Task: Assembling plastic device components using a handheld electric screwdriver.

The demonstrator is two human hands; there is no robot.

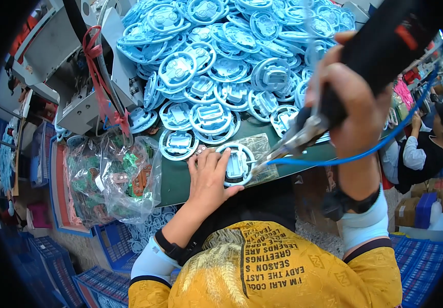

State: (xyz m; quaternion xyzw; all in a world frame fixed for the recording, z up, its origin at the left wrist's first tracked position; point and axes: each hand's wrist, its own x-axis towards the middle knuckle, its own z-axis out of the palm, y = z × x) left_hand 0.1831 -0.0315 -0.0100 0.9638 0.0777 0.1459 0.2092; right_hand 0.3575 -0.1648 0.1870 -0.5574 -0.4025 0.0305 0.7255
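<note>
left hand pinching blue ring by table edge | right hand gripping black tool | pile beyond

A grey machine stands at the left, a red ribbon hanging by it; blue crates are stacked lower left. At right, a co-worker is near what seem cardboard boxes.

Seeing smooth, softly shiny plastic on the pale-blue ring frame! Getting matt black on the hand tool, bright metal at its nose; over to crinkly, glossy clear film on the bag, down to yellow cloth on the shirt.
</note>
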